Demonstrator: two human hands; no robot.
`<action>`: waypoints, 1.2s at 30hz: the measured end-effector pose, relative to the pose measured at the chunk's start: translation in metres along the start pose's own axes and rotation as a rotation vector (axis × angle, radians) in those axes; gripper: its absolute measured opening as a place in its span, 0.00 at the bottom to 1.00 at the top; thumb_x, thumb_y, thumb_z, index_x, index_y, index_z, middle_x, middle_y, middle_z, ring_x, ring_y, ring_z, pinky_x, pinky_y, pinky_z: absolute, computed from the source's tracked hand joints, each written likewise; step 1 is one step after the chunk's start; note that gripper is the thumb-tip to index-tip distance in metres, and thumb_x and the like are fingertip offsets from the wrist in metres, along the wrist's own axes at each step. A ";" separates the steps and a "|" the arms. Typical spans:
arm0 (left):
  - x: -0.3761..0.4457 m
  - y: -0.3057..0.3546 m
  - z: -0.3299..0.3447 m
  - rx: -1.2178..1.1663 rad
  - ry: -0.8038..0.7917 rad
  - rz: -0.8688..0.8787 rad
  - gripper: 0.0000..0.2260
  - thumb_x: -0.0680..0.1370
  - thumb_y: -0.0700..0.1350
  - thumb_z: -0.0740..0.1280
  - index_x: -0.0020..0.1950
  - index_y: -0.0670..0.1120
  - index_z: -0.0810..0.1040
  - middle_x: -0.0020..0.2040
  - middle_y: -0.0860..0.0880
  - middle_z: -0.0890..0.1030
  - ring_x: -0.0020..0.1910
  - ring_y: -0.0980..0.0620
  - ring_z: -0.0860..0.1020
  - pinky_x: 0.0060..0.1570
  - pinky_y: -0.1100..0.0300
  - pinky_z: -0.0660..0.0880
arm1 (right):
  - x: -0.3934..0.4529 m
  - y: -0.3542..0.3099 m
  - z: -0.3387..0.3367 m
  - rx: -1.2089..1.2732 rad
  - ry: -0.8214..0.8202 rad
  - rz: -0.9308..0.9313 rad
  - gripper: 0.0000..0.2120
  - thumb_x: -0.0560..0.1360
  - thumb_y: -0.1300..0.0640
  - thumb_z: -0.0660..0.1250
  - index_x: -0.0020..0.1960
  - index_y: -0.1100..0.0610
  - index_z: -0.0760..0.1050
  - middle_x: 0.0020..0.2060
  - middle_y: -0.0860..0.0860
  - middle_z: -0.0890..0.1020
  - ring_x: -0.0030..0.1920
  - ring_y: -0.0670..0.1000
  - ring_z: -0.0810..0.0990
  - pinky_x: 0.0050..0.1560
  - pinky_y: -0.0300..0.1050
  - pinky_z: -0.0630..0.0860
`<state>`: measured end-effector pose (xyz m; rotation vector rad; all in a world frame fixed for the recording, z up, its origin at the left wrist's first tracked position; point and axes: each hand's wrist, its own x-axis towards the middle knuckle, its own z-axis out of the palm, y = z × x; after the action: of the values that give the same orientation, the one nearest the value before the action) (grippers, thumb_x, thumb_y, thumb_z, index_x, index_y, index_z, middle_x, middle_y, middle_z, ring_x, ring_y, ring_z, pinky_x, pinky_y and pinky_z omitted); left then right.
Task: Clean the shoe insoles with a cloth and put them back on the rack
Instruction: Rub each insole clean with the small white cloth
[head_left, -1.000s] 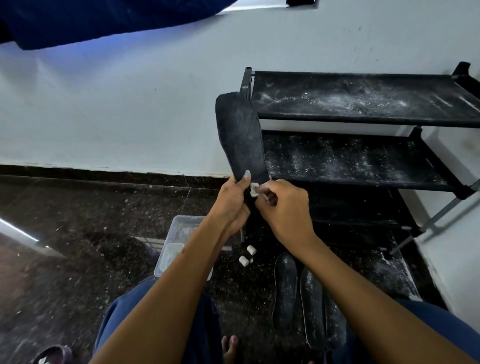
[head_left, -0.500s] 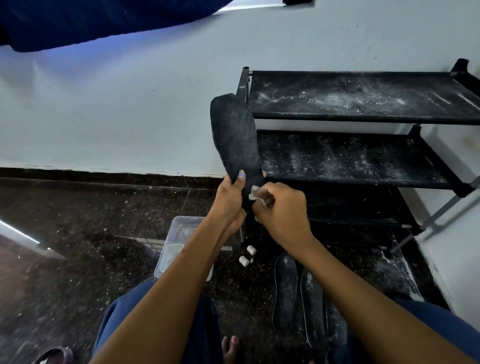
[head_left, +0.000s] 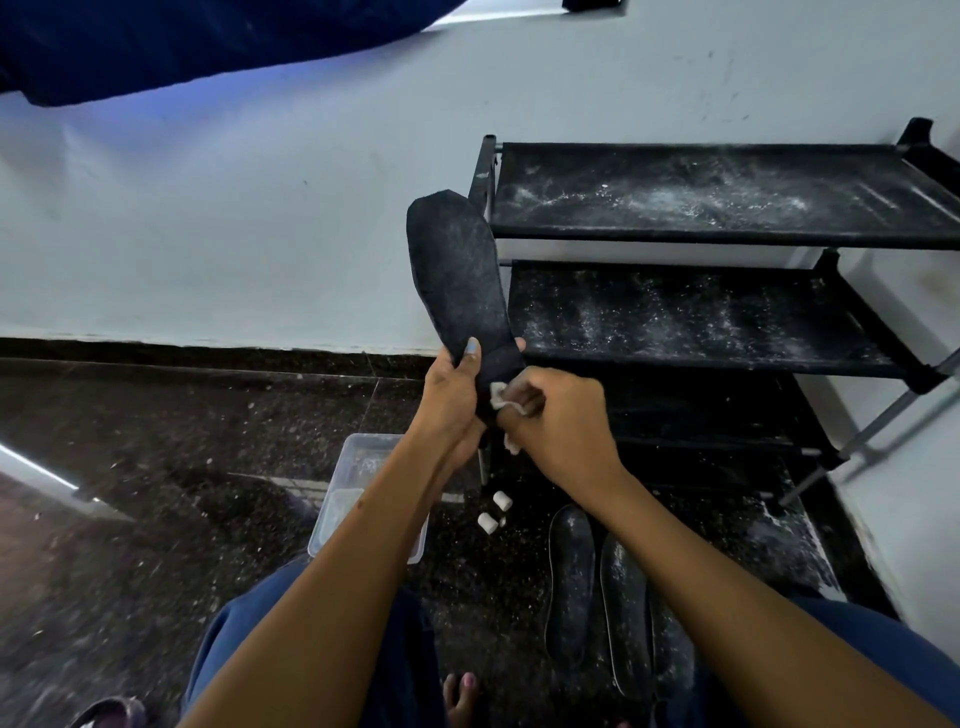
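Observation:
My left hand grips the heel end of a dark grey insole and holds it upright, toe up, in front of the rack's left post. My right hand pinches a small white cloth and presses it against the insole's lower part, just beside my left thumb. A bit of the cloth hangs below my right fist. The black shoe rack stands to the right against the wall, its two upper shelves dusted with white powder. Two more dark insoles lie on the floor by my right forearm.
A clear plastic tub sits on the dark speckled floor under my left forearm. Two small white rolls lie next to it. My knees in blue trousers frame the bottom. A sandal shows at the lower left. White wall behind.
My right hand with the cloth has slid a little down the insole toward its heel. The insole has shifted slightly left and stays upright in my left hand.

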<state>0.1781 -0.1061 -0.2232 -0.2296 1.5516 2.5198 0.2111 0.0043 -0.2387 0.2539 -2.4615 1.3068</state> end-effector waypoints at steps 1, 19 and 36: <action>0.000 0.001 0.000 -0.007 -0.007 -0.001 0.15 0.83 0.44 0.53 0.67 0.39 0.68 0.56 0.41 0.81 0.48 0.46 0.82 0.46 0.53 0.81 | 0.002 0.002 -0.002 -0.018 0.042 0.025 0.03 0.67 0.64 0.70 0.40 0.59 0.80 0.32 0.48 0.82 0.33 0.43 0.80 0.37 0.38 0.78; 0.002 0.000 -0.005 -0.029 -0.028 0.045 0.12 0.84 0.43 0.53 0.63 0.41 0.70 0.45 0.47 0.85 0.45 0.49 0.83 0.48 0.52 0.81 | 0.001 -0.001 0.000 -0.039 -0.066 0.009 0.03 0.66 0.62 0.72 0.39 0.56 0.80 0.33 0.46 0.81 0.32 0.41 0.79 0.36 0.36 0.77; 0.000 0.000 -0.004 -0.022 -0.018 0.053 0.14 0.84 0.44 0.53 0.65 0.40 0.69 0.49 0.45 0.84 0.46 0.47 0.82 0.45 0.53 0.81 | -0.003 -0.002 0.003 -0.052 -0.004 0.012 0.03 0.67 0.65 0.70 0.40 0.59 0.79 0.37 0.50 0.82 0.33 0.38 0.77 0.37 0.30 0.75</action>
<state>0.1786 -0.1094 -0.2253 -0.1708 1.5444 2.5723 0.2138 0.0009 -0.2396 0.2293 -2.4997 1.2464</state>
